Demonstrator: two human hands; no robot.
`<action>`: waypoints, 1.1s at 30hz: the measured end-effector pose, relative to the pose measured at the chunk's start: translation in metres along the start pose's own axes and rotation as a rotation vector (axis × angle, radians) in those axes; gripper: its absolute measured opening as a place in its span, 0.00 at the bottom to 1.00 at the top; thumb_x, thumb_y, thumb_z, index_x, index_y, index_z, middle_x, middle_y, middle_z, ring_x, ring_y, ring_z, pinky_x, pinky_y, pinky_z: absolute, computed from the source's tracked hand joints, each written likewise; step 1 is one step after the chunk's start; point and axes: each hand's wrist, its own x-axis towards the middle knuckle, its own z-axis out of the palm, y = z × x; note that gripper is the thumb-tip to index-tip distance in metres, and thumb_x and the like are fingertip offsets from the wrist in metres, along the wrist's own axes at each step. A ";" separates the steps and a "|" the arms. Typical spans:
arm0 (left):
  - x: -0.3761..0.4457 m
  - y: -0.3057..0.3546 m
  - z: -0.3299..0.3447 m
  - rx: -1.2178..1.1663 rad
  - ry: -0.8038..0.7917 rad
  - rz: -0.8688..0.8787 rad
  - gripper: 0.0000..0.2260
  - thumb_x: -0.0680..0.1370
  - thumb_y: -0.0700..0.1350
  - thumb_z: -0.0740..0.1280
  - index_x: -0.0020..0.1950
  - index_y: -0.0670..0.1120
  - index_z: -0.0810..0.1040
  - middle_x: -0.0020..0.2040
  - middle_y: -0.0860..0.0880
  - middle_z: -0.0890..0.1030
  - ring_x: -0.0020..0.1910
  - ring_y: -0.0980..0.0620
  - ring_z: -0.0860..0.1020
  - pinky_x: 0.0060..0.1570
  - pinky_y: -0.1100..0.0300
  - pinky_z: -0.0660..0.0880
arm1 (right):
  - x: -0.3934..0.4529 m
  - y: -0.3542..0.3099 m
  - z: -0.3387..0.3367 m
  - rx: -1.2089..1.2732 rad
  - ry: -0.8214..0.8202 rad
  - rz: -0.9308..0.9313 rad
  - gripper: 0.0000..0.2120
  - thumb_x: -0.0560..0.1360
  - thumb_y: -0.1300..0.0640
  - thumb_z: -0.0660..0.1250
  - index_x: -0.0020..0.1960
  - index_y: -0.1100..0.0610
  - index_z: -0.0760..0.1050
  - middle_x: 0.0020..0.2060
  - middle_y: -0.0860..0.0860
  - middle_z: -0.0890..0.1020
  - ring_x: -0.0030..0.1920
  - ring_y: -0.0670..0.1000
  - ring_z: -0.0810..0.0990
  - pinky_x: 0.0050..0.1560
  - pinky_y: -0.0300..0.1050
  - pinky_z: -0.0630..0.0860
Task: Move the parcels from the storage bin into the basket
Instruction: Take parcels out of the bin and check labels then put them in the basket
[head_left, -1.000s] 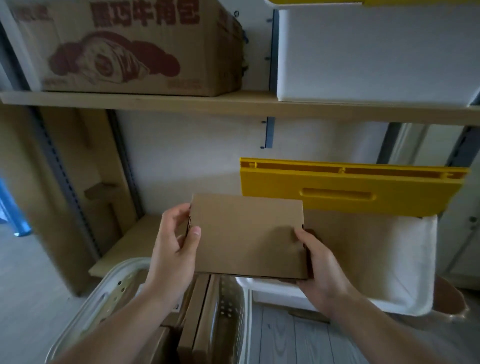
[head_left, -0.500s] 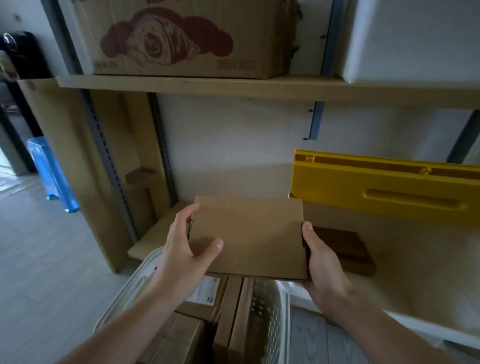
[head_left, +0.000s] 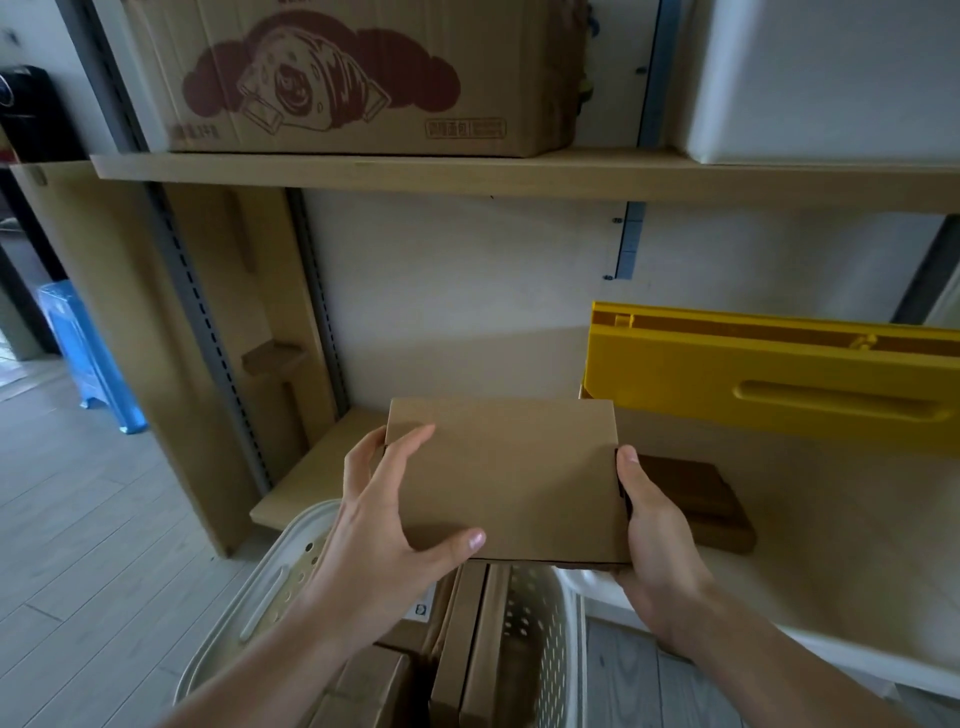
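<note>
The flat parcel (head_left: 506, 480), gripped by both hands, has shifted left from over the storage bin (head_left: 831, 545) to above the basket (head_left: 558, 623).

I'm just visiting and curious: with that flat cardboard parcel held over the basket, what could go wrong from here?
1. The basket already holds parcels standing on edge, so the flat parcel may land across them and sit crooked or tip out.
2. The left hand and right hand hold it only by its side edges; it could slip if one lets go early.
3. One more parcel lies in the storage bin, partly hidden, and might be overlooked.
</note>
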 end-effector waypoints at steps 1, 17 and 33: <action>0.000 0.000 0.000 0.000 -0.001 0.006 0.41 0.67 0.60 0.79 0.70 0.73 0.55 0.68 0.69 0.54 0.62 0.79 0.58 0.60 0.65 0.65 | 0.000 0.000 -0.001 -0.001 0.004 -0.001 0.21 0.83 0.38 0.55 0.64 0.47 0.78 0.51 0.49 0.88 0.57 0.55 0.84 0.66 0.61 0.76; 0.004 -0.003 0.007 0.183 -0.056 0.095 0.52 0.64 0.62 0.80 0.76 0.71 0.48 0.77 0.64 0.37 0.71 0.58 0.60 0.73 0.56 0.62 | -0.006 -0.006 -0.014 0.229 -0.100 0.033 0.18 0.84 0.44 0.56 0.57 0.53 0.79 0.34 0.50 0.87 0.30 0.47 0.85 0.26 0.40 0.79; -0.001 0.031 0.031 -0.403 -0.256 0.136 0.49 0.67 0.54 0.82 0.80 0.60 0.56 0.74 0.56 0.70 0.73 0.49 0.71 0.67 0.50 0.74 | -0.022 0.006 0.027 0.000 -0.506 -0.156 0.25 0.76 0.43 0.64 0.72 0.47 0.73 0.63 0.54 0.81 0.63 0.55 0.80 0.58 0.56 0.80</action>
